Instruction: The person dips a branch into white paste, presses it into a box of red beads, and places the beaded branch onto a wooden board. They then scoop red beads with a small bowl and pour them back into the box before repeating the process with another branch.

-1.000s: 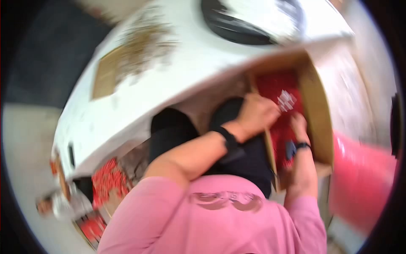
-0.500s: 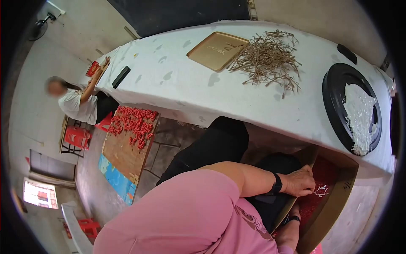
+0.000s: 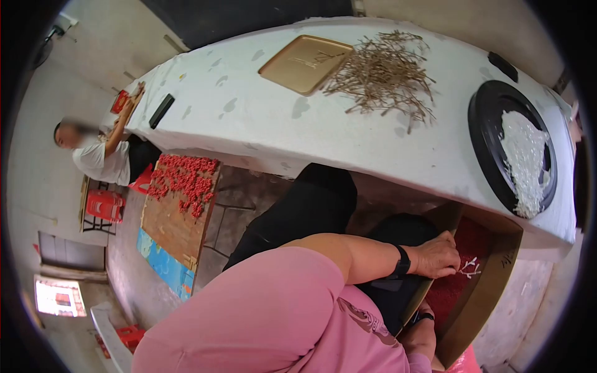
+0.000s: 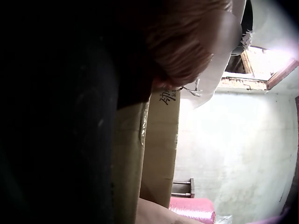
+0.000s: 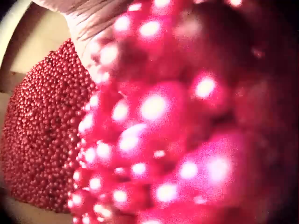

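My left hand (image 3: 437,256) pinches a thin white branched stem (image 3: 471,267), whose forked end sticks out over an open cardboard box (image 3: 497,298). In the left wrist view the same stem (image 4: 192,88) pokes out past the curled fingers, above the box wall. Small round red beads (image 3: 451,292) fill the bottom of the box. My right hand (image 3: 427,308) is down inside it, partly behind the near wall, with its fingers hidden. The right wrist view shows part of that hand (image 5: 96,28) right against the shiny beads (image 5: 42,135), several filling the picture up close.
On the white-covered table (image 3: 242,130) lie a gold tray (image 3: 298,59), a heap of brown twigs (image 3: 385,74) and a black round tray (image 3: 482,137) with white stems (image 3: 522,149). A low board with red berries (image 3: 180,180) stands left. Another person (image 3: 102,152) sits at the table's far end.
The head view has swung left, bringing the whole table and the other person into sight. The left hand keeps the white stem over the box; the right hand is now more hidden behind its wall.
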